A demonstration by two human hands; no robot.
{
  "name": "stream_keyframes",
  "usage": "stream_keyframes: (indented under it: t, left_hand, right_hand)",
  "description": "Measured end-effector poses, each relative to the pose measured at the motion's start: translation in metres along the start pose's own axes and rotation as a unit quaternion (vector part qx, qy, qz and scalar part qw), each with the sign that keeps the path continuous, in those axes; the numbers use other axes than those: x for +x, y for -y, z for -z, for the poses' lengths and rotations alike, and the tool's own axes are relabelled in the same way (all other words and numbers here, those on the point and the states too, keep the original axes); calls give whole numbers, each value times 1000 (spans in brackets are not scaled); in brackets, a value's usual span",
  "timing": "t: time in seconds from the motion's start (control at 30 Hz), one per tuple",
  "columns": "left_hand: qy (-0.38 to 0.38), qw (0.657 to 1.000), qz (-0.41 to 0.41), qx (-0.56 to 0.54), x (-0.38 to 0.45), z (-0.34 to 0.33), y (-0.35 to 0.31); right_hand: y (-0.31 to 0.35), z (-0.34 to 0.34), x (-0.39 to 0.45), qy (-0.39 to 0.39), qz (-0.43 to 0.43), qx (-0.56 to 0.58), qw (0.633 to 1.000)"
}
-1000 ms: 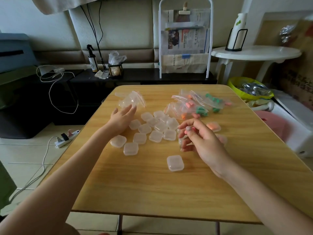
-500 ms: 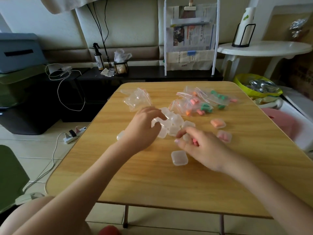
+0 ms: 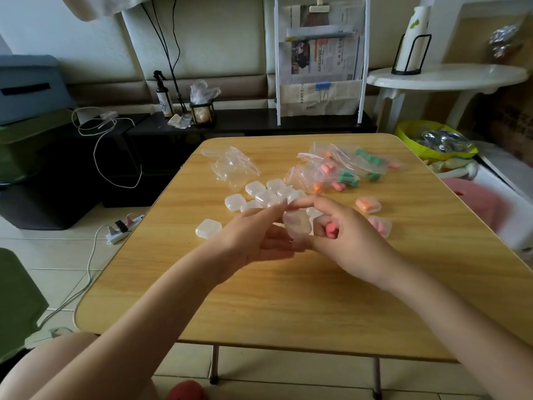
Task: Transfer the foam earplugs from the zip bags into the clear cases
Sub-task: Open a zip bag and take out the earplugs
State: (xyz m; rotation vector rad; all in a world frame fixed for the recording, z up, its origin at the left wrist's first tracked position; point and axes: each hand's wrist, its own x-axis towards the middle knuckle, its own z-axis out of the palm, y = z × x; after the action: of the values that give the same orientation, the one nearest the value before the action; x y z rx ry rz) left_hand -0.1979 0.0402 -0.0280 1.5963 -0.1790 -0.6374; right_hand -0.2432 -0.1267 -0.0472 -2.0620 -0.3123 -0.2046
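Hands now raised — left hand [image 3: 253, 241] and right hand [image 3: 343, 238] gripping clear case [image 3: 297, 225]

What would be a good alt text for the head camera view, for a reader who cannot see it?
Over a wooden table, the left hand and right hand hold one clear case between them, and the right hand also grips pink earplugs. Behind lie empty clear cases, zip bags of earplugs, and two filled cases at the right.

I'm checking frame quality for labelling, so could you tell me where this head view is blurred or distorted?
Head view: the left hand and clear case are motion-smeared; the zip bags stay fairly sharp; wide-angle distortion bows the table edges.
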Motion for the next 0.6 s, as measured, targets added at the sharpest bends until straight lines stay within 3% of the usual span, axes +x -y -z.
stream_keyframes:
  t: [0.07,0.17,0.4,0.6]
  left_hand:
    - [72,993,27,-94,-2,3,-2]
    - [118,984,19,-136,-2,7,-3]
    - [110,969,32,-221,4,-1,4]
    - [108,968,13,-225,9,-9,13]
  right_hand:
    - [1,0,0,-1,13,22,1000]
    - [1,-1,-1,-10,31,42,999]
    - [5,-5,-2,-73,80,20,994]
    - [0,-5,-3,-70,74,4,995]
